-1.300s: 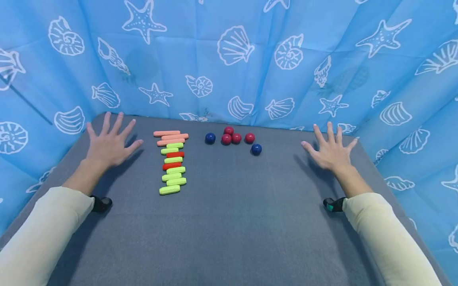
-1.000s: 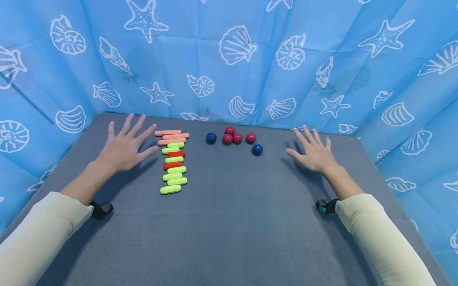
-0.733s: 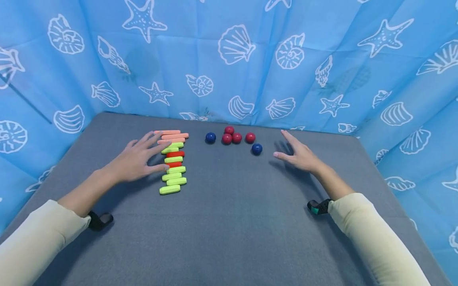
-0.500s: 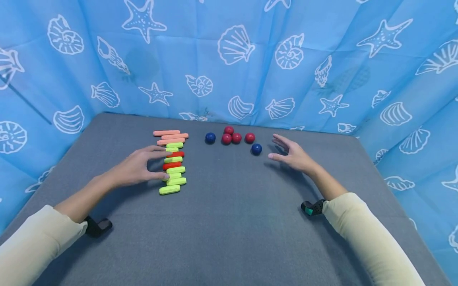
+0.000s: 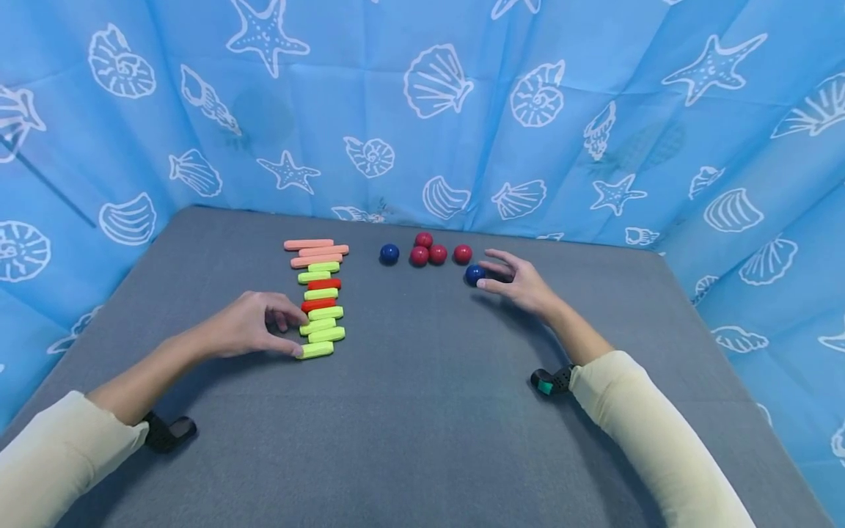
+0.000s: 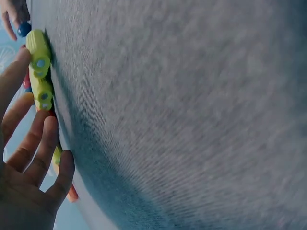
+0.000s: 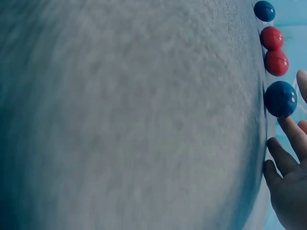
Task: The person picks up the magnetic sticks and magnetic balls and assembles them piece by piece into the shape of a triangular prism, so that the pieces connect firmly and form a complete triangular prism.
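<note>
While both hands reach over a grey table (image 5: 422, 440), coloured pieces wait.
Left hand (image 5: 247, 326) touches the nearest green stick (image 5: 315, 350), fingers loosely curled; right hand (image 5: 521, 282), fingers apart, meets a blue ball (image 5: 473, 273).

Near half of the grey table (image 5: 422, 425) lies open before me. My left hand (image 5: 247, 326) meets the column of bars (image 5: 320, 301) on its right; my right hand (image 5: 521, 282) abuts the blue ball (image 5: 474, 274). Between bars and balls (image 5: 429, 253) runs an open lane. The shell-print curtain (image 5: 422, 110) bounds far, left and right sides.

A grey table (image 5: 422, 425) bears 11 stacked-looking bars (image 5: 318, 297) and 6 balls (image 5: 429, 255).
</note>
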`<control>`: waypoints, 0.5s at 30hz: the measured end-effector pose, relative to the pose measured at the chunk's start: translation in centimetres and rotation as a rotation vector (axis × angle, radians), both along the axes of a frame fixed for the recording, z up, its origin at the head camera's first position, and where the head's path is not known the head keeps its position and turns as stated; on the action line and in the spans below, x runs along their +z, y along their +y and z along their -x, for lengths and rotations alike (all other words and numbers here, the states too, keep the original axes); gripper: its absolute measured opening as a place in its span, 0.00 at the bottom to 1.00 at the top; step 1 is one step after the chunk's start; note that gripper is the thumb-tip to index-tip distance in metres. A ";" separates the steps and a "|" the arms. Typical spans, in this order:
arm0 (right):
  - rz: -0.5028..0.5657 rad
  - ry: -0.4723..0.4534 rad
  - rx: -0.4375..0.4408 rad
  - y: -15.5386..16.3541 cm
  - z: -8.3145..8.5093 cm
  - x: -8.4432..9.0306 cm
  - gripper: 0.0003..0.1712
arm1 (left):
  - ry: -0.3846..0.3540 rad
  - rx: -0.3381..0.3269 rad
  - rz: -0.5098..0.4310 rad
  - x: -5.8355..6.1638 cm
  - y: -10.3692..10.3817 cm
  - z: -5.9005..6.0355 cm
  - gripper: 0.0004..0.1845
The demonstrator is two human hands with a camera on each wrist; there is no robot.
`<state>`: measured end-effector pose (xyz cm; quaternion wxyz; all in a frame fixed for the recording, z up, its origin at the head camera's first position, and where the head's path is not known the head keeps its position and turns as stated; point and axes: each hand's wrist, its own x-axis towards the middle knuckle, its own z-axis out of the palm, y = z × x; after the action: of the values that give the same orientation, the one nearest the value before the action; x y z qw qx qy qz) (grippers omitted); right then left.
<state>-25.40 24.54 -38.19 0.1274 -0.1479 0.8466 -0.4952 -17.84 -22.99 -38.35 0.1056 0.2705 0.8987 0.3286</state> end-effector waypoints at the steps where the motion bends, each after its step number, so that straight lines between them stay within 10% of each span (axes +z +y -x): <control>1: 0.002 -0.001 -0.008 -0.1 0.0 0.0 0.40 | -0.007 0.001 0.001 0.0 0.1 -0.1 0.24; 15: 0.011 0.004 -0.081 -1.4 0.6 -0.3 0.31 | 0.040 -0.095 0.084 0.1 1.3 -1.0 0.12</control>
<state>-25.99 23.18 -38.46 0.1050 -0.1152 0.8494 -0.5042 -16.85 -21.71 -38.23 0.1145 0.3147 0.8998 0.2799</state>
